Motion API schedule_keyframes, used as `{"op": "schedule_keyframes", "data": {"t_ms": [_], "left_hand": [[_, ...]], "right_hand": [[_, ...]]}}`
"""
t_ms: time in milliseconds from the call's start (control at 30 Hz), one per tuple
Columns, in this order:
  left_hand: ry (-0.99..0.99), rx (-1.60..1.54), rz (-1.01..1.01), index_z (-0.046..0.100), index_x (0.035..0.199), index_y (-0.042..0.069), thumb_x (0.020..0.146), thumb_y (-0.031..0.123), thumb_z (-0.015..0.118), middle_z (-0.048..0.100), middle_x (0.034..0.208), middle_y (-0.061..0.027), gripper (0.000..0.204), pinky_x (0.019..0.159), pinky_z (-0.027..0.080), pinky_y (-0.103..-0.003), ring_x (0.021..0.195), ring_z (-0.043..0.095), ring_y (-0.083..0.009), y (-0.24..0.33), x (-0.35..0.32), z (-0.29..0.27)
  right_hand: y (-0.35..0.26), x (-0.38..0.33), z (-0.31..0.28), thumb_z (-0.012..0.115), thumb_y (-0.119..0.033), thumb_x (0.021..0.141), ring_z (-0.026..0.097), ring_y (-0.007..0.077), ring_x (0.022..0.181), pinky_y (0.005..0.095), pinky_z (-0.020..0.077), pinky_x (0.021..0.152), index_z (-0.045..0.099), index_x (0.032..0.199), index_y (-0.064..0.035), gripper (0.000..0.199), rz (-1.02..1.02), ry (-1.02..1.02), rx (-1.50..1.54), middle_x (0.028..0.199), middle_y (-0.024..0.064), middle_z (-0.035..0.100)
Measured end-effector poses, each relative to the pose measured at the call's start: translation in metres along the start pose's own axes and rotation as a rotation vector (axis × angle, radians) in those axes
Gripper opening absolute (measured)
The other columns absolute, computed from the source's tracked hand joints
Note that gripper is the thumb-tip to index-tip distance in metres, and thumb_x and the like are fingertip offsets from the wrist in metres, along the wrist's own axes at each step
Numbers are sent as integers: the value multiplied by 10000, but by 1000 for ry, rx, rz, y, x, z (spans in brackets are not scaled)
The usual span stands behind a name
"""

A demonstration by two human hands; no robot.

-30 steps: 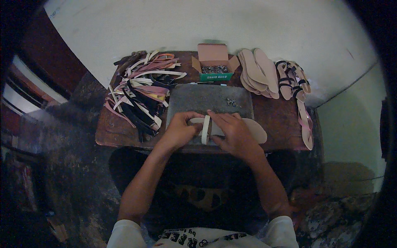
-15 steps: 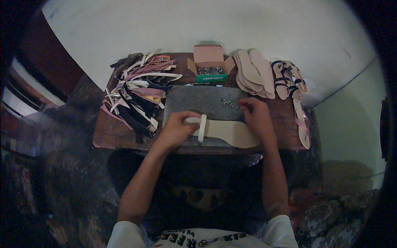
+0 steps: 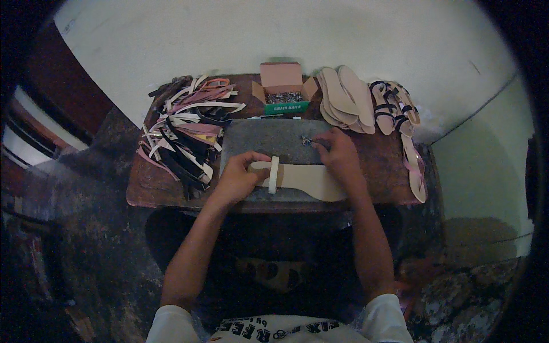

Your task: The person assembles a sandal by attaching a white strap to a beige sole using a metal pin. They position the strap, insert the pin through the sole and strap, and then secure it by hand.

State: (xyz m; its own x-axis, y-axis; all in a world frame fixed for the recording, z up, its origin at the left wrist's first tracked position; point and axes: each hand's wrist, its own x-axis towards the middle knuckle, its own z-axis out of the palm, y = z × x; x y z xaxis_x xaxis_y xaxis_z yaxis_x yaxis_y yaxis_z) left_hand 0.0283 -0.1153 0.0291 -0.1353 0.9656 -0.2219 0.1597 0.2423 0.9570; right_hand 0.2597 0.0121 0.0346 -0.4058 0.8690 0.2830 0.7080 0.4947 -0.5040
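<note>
since half a second back, my right hand (image 3: 338, 153) has left the sole and gone up to the small heap of nails (image 3: 306, 140) on the grey slab (image 3: 269, 134); its fingertips are pinched over the heap, though i cannot tell whether a nail is actually caught between them. my left hand (image 3: 239, 176) has hardly shifted: it presses down on the toe end of the beige sole (image 3: 303, 178), fingers curled over it just left of the pale strap (image 3: 274, 174).

i judge the sole light, thin and flexible, likely to slide on the slab unless pinned, so the flat press near the strap looks like the right hold. the strap is soft and would slip off crosswise if nudged. the nails are tiny and hard, a fingertip pinch only.

the sole lies flat on the near edge of the slab, at the front middle of the bench (image 3: 377, 166). its long axis runs left to right, the end under my left hand, the broad rounded end pointing right. the strap crosses it at right angles.

behind sit an open nail box (image 3: 281, 91), loose straps (image 3: 189, 126), stacked soles (image 3: 346, 94) and finished sandals (image 3: 394, 106).
</note>
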Motion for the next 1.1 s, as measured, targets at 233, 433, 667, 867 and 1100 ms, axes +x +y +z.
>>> {"op": "schedule_keyframes", "data": {"t_ms": [233,433,667,867,1100], "left_hand": [[-10,-12,32,668,1159,4,895,68,702,710,1083,-83,273,830,510,-284,937,656,-144,-4,2,1],[-3,32,21,670,1162,4,892,85,708,713,1091,-84,284,849,510,-283,948,658,-153,4,-3,0],[28,-49,35,689,1112,4,851,76,737,709,958,-81,274,682,506,-278,773,626,-118,-4,0,2],[16,-31,21,682,1125,3,864,67,724,708,1000,-81,272,723,502,-275,811,630,-122,-2,0,2],[13,-11,42,668,1153,11,904,65,704,713,1071,-77,257,821,520,-282,909,655,-130,8,-4,4]], "right_hand": [[6,0,10,720,-147,829,644,365,993,453,510,892,754,959,-99,143,-23,26,16,1019,166,657],[10,2,14,745,-100,828,682,346,861,411,533,801,723,921,-14,128,-5,71,68,904,167,699],[9,4,9,682,-88,837,656,385,937,468,513,855,742,934,-56,118,-35,51,169,946,188,696],[11,5,9,672,-66,856,679,387,886,431,532,807,733,945,-44,110,-14,84,154,939,195,711],[-12,-2,-1,684,-90,897,719,308,805,374,544,726,694,978,-39,96,-56,130,371,911,153,727]]}}
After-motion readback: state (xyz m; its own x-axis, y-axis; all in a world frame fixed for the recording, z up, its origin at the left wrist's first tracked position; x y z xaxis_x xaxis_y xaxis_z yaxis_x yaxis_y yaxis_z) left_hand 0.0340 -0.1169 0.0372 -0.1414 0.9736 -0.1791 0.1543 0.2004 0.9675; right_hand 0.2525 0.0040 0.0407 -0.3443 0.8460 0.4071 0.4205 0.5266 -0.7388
